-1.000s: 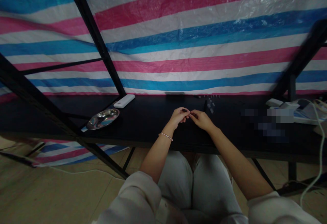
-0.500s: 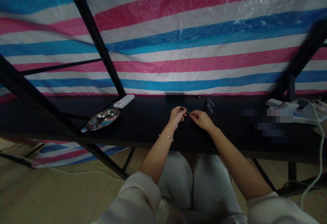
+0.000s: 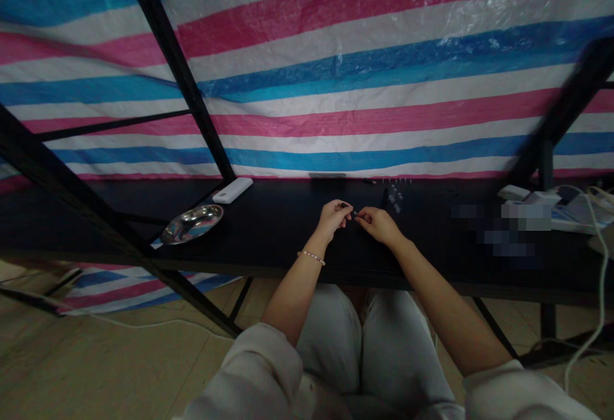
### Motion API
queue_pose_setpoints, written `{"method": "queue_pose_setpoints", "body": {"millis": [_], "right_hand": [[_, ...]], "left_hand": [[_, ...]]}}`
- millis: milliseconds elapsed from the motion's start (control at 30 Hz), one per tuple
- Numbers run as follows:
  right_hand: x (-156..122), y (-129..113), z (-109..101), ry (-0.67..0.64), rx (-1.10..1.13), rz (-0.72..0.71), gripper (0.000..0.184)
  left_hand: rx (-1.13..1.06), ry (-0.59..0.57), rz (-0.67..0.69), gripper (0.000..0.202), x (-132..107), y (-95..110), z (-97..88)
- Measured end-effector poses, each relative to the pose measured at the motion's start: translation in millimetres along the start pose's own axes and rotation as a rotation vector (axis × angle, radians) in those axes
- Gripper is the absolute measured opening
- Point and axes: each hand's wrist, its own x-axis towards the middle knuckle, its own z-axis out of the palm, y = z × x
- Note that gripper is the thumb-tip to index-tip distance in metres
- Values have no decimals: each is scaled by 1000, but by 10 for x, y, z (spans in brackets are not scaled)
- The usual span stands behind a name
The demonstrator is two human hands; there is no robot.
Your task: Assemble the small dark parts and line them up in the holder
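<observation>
My left hand [image 3: 333, 217] and my right hand [image 3: 377, 223] rest close together on the black table [image 3: 278, 234], fingertips almost meeting. Each hand is closed in a pinch. A tiny dark piece [image 3: 354, 213] sits between the two pinches; it is too small and dark to name. My left wrist carries a beaded bracelet [image 3: 311, 256]. A cluster of small dark upright parts [image 3: 394, 197] stands just behind my right hand.
A shiny metal dish [image 3: 192, 222] and a white oblong device [image 3: 233, 190] lie at the table's left. Black frame bars [image 3: 177, 68] cross the striped tarp. White devices and cables [image 3: 561, 212] crowd the right end. A flat dark object [image 3: 327, 176] lies at the back edge.
The hands drew slightly apart from a touching position, and the small dark piece now shows between the fingertips. Little else moved.
</observation>
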Motion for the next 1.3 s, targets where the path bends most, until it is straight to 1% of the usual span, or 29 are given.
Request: {"method": "queue_pose_setpoints", "body": {"millis": [67,133,167,233,267,333,433,567,667,733,767,833,933,1000,1100,1167,1300], "right_hand": [[2,3,1,-15,-17,17,17],[6,13,7,-27,-23,30,17],[9,20,13,-26,-19,36,17],[14,39,29,-8,2,39,19],[17,49,37,4,14,33,19],[20,70,52,32,41,5,20],[25,93,56,71,109,-34,20],[38,102,-23,151,256,-42,20],[29,114,-167,283,304,-39,23],[-2,140,-285,371,260,-42,24],[-26,160,-343,392,214,-44,24],[-90,218,-438,385,64,-30,23],[-193,343,-504,390,-114,38,22],[-241,449,-499,407,-128,121,22],[-269,611,-462,421,-75,249,23],[-270,697,-437,389,-83,312,23],[-264,774,-390,240,-128,362,21]], "left_hand": [[-25,101,7,9,5,17,-9],[-17,191,-14,8,25,5,-23],[14,221,-36,7,41,-17,-31],[147,247,-80,7,81,-92,-47],[243,244,-92,7,103,-138,-54],[446,231,-69,7,145,-227,-67],[621,208,-18,6,181,-302,-82],[687,190,-17,4,170,-288,-88],[708,193,-38,4,139,-254,-86],[727,182,-47,6,114,-231,-80],[748,176,-50,7,102,-218,-73],[809,167,-46,9,83,-190,-44],[886,112,-26,10,74,-143,52],[894,27,-9,10,85,-107,154],[898,-80,5,13,118,-46,341],[915,-96,10,18,146,-12,469],[957,-114,30,23,202,7,686]]}}
